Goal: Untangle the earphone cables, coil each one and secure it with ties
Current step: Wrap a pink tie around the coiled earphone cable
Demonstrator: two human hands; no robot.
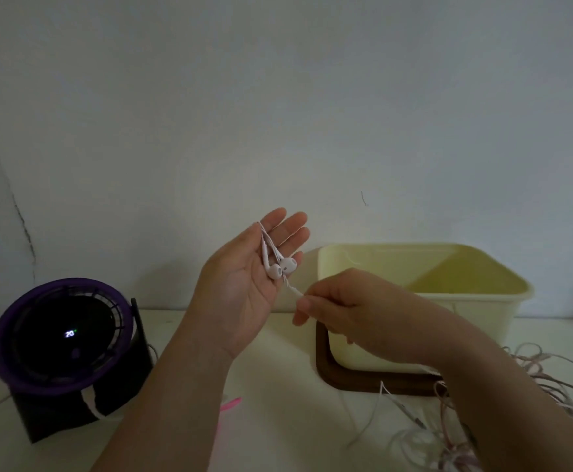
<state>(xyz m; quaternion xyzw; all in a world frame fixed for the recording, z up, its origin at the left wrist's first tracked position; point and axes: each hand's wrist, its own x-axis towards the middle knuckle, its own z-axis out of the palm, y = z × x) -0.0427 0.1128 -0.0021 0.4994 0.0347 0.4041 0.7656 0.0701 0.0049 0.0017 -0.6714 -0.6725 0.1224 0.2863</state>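
Note:
My left hand [244, 284] is raised palm up with its fingers straight. A pair of white earbuds [281, 266] lies against the fingers, and their thin cable [264, 238] loops over the index finger. Just below and to the right, my right hand [339, 306] pinches the same white cable [293, 290] between thumb and fingertips, pulling it taut from the earbuds. A tangle of pale earphone cables [482, 420] lies on the table at the lower right. A pink tie [231, 402] shows on the table behind my left forearm.
A pale yellow bin [482, 301] stands on a dark brown tray [346, 383] behind my right hand. A purple and black desk fan [60, 345] with a lit display stands at the left. A white wall rises behind the white table [278, 430].

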